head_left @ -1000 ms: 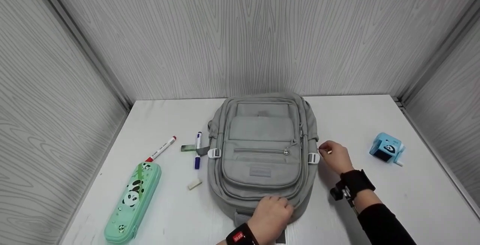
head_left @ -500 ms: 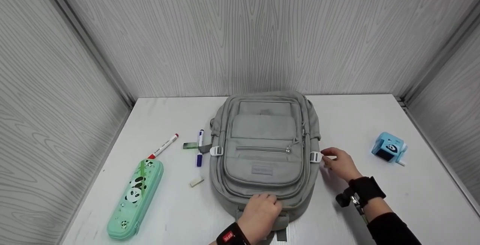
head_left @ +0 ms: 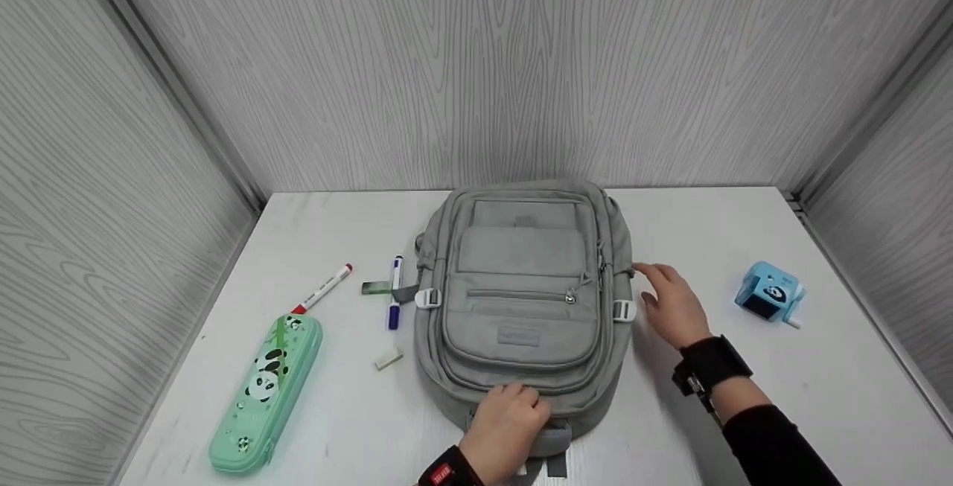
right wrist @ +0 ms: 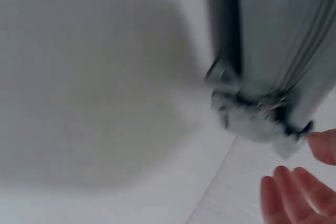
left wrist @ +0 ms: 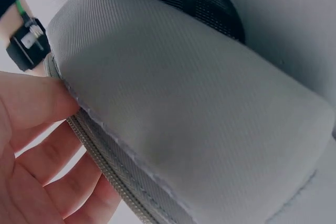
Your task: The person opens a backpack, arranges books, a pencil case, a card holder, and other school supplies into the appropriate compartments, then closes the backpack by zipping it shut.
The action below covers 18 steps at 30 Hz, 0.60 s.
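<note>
A grey backpack (head_left: 521, 300) lies flat in the middle of the white table (head_left: 744, 233). My left hand (head_left: 514, 400) grips its near end. In the left wrist view the thumb (left wrist: 31, 103) presses the fabric seam of the backpack (left wrist: 184, 108) and the fingers curl beneath the zipper edge. My right hand (head_left: 659, 285) hovers by the bag's right side, just beyond a white buckle (head_left: 624, 311), with fingers straight and holding nothing. The right wrist view is blurred. It shows the fingertips (right wrist: 278, 192) apart from the backpack (right wrist: 283, 35).
Left of the bag lie a green panda pencil case (head_left: 264, 393), a red-capped marker (head_left: 322, 289), a blue marker (head_left: 394, 292) and a small eraser (head_left: 388, 359). A blue pencil sharpener (head_left: 770, 294) stands at the right. Grey panel walls enclose three sides.
My right hand let go of the small white piece it pinched beside the buckle, spread its fingers and moved a little farther up the bag's side. My left hand shifted slightly left.
</note>
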Available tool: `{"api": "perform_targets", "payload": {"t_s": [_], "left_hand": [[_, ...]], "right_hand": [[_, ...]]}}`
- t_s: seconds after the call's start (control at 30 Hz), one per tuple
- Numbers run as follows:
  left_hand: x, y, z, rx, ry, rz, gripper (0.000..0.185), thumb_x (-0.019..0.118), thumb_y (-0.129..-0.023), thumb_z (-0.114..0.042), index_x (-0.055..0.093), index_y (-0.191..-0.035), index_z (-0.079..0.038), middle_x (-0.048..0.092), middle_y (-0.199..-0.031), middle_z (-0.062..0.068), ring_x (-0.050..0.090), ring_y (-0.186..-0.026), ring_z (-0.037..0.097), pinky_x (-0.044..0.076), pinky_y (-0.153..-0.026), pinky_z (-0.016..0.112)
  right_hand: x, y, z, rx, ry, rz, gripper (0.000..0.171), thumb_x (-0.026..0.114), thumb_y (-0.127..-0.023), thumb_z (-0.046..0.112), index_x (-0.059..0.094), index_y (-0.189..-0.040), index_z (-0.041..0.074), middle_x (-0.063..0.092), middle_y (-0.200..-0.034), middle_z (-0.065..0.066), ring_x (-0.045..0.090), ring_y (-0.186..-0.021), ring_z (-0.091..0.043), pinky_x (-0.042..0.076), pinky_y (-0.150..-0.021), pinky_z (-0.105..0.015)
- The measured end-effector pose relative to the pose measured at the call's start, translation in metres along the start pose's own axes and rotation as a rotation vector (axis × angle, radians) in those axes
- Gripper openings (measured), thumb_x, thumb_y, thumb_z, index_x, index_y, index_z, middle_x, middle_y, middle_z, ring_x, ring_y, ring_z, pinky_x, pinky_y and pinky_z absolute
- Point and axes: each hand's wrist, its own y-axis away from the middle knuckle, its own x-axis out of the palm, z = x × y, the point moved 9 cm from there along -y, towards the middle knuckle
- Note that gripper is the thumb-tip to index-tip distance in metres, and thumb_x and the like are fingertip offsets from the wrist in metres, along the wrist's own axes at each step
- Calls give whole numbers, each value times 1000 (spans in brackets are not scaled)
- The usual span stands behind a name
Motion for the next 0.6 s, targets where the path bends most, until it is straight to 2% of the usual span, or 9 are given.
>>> {"api": "perform_targets", "payload": {"t_s": [0.2,0.33,0.43,0.6], "left_hand": [[3,1,1,-17,23,44,11,75,-77,-13,72,-84,-22,63,-78,-6,58,-73,10,40,-58,22],[1,1,0,-20,14,19,12,75,-77,-14,71,-85,-23,62,-78,-7,58,-74,9,40,-59,22],[1,0,1,-27,8,4,12,74,-76,-15,71,-84,-24,62,-77,-8,58,-74,9,40,-60,22],[3,1,10,-61,0,4,10,74,-76,-16,72,-83,-24,63,-76,-9,56,-69,7,37,-57,20]], "right_hand": [[7,-30,-3,-102,146,-8,46,64,-87,-9,61,-130,8,63,-119,-26,62,-105,-45,53,-82,-55],[8,-39,-5,-126,157,-14,40,65,-84,-11,67,-119,7,67,-108,-23,64,-97,-43,54,-79,-55],[10,-43,-6,-112,159,-28,32,67,-83,-10,71,-110,6,69,-100,-20,65,-92,-41,55,-75,-53],[12,-40,-11,-101,148,-51,21,69,-83,-8,75,-98,6,71,-89,-16,66,-83,-37,55,-71,-51]]}}
